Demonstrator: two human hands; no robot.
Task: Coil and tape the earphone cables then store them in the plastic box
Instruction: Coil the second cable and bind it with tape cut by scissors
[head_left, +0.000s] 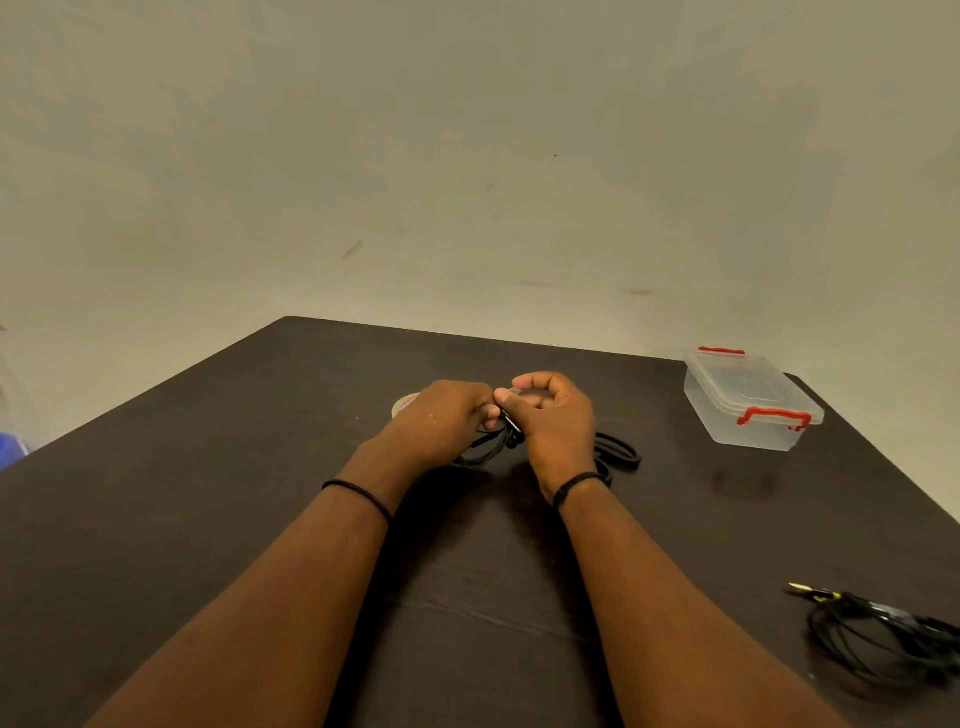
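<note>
Two hands meet over the middle of the dark table (208, 519), working one black earphone cable (506, 434). The left hand (441, 421) has its fingers curled in on the bundle; the right hand (553, 415) pinches the same bundle between thumb and forefinger, with what looks like a small clear strip of tape at the fingertips, too small to confirm. Loops of this cable hang just below and between the two hands, down to the tabletop.

Progress, as judged: this cable appears coiled and is at the taping step, not yet stored. A second black coil (618, 449) lies on the table just behind the right wrist; whether it is taped cannot be told. A third cable (878, 631) sits near the right edge of the table, well apart from the hands, loosely heaped with its plug sticking out; it looks untouched, so coiling and taping remain for it.

Tape roll (404, 404) lies on the table just beyond the left hand, partly hidden by it.

Plastic box (748, 400), clear with red latches, stands at the far right corner, well apart from the hands. Its lid is on. Nothing can be made out inside, so storing seems wholly left to do, and the lid must come off first.
</note>
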